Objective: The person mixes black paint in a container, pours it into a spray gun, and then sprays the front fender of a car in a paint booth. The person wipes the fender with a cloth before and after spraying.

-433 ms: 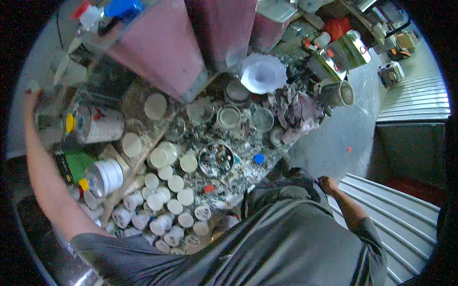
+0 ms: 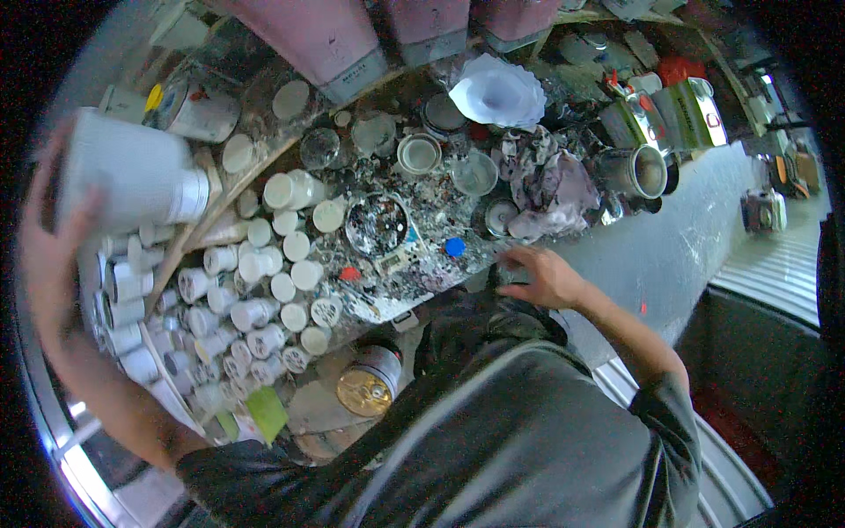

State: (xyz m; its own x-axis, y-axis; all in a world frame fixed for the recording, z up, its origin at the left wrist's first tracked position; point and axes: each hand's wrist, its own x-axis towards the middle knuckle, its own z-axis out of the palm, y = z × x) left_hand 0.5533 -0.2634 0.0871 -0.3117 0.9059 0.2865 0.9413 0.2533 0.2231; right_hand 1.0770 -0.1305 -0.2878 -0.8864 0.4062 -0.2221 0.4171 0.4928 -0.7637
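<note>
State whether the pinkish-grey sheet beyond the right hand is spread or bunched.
Bunched: the pinkish-grey sheet lies in a creased, uneven heap.

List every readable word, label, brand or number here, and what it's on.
Leftmost pink container: print on grey lower band, not copied.
Marked white lid: too small to read.
Green-and-white cans: labels too small.
White container in left hand: blurred, no text legible.

Left hand point(image 2: 53, 239) grips; right hand point(image 2: 547, 278) curves loosely.

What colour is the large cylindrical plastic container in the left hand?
Whitish; the container in the left hand shows best, though blurred, in the head view.
</note>
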